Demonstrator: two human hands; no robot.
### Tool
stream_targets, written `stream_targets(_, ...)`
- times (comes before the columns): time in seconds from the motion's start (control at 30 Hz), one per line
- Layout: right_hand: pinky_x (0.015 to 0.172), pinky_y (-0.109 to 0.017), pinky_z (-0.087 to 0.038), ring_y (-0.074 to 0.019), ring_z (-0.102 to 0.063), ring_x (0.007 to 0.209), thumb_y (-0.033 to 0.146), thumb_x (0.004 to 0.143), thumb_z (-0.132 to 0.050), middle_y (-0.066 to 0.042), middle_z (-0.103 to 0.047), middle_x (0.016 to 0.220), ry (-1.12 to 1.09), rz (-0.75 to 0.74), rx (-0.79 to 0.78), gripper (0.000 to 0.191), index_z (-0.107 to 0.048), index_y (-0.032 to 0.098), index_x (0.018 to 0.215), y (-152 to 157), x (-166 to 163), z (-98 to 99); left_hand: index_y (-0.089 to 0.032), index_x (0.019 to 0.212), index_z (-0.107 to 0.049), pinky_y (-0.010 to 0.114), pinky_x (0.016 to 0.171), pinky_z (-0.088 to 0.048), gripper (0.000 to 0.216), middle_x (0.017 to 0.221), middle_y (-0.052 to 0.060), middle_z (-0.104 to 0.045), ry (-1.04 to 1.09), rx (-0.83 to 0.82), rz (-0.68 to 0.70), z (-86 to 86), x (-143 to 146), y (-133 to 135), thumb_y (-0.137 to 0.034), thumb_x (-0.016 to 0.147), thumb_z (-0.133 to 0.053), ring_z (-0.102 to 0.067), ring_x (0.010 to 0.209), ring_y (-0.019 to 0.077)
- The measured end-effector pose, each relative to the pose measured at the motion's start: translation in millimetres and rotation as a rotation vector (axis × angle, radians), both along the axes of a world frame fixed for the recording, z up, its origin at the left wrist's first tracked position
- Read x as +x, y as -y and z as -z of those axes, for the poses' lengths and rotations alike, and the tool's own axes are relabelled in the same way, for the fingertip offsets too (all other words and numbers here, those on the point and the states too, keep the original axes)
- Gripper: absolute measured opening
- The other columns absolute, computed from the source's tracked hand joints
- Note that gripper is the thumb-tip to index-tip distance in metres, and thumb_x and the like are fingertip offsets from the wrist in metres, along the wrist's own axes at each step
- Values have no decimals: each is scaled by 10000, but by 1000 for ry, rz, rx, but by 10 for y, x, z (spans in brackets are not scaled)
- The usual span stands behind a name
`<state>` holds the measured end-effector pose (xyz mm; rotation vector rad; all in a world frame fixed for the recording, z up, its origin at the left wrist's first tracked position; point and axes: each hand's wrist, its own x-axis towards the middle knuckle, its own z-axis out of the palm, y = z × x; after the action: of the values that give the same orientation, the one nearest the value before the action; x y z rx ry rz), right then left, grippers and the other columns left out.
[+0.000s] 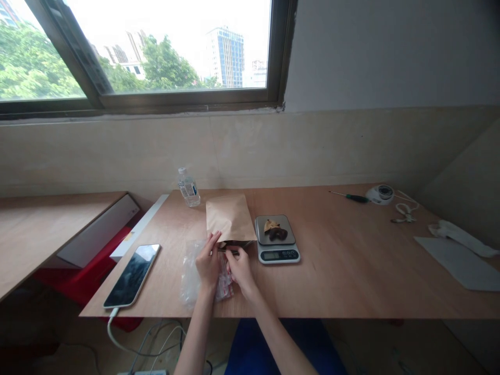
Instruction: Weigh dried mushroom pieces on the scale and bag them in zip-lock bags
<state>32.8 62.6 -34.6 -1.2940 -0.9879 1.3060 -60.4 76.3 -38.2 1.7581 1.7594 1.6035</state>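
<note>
Working at one paper bag [230,216]: two hands [208,263], one scale [279,255] nearby

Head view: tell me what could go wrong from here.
The kraft paper bag lies with its mouth toward the person, so anything inside might slide out past the left hand and right hand. The digital scale sits close beside it; a nudge could disturb it. The smartphone's white cable hangs over the table edge and might get snagged.

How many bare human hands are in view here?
2. The left hand is at the near edge of the brown rectangular paper bag; the right hand is beside it, left of the white-and-grey digital scale. Some fingertips are hard to make out.
</note>
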Motion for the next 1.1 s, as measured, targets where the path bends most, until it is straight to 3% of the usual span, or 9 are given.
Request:
stream_targets(0.1,357,-196,-352,-122,-502,328,426,788,-563,33,-559,443,106,-22,-7,369,-595,116,985,-30,2,-88,-260,1106,-649,307,903,-495,285,1174,30,-646,3,-3,-12,-2,2,7,-255,880,-476,-545,1158,218)
stream_targets(0.3,510,-236,-430,-220,-669,579,356,775,-587,-110,-668,569,445,9,-6,240,-658,127,766,-154,-15,-237,-265,1105,-650,308,840,-520,286,1203,38,-624,-8,-33,-14,20,-1,5,-256,879,-476,-570,1127,228)
stream_targets(0.53,368,-192,-315,-111,-465,351,432,784,-557,44,-505,427,137,9,114,299,-603,142,842,13,149,-105,-277,1109,-647,297,893,-502,286,1185,14,-639,2,-5,-4,-8,6,16,-249,882,-477,-553,1149,214)
stream_targets(0.7,383,-184,-322,-81,-425,396,457,782,-570,37,-531,534,71,-103,119,350,-613,142,928,286,570,-146,-277,1113,-642,311,919,-491,286,1193,17,-635,5,-9,7,-21,15,28,-250,886,-471,-534,1171,210)
stream_targets(0.77,420,-200,-366,-103,-477,448,459,790,-566,10,-573,591,207,-42,147,388,-627,147,1012,334,788,-205,-274,1110,-645,316,924,-488,283,1191,21,-636,6,-14,-1,-9,13,25,-249,884,-476,-535,1170,212)
stream_targets(0.9,542,-225,-424,-154,-595,581,357,823,-560,-5,-639,641,749,64,277,336,-641,225,1121,276,1203,-352,-273,1119,-641,312,921,-487,288,1200,27,-630,0,-21,-17,11,5,17,-241,882,-480,-544,1160,209)
stream_targets(1.1,538,-222,-444,-191,-684,722,201,852,-523,-23,-730,924,1408,-56,271,440,-527,334,1272,67,1536,-475,-289,1121,-638,315,929,-486,292,1187,8,-639,-4,-16,-6,13,7,13,-231,881,-483,-542,1163,204)
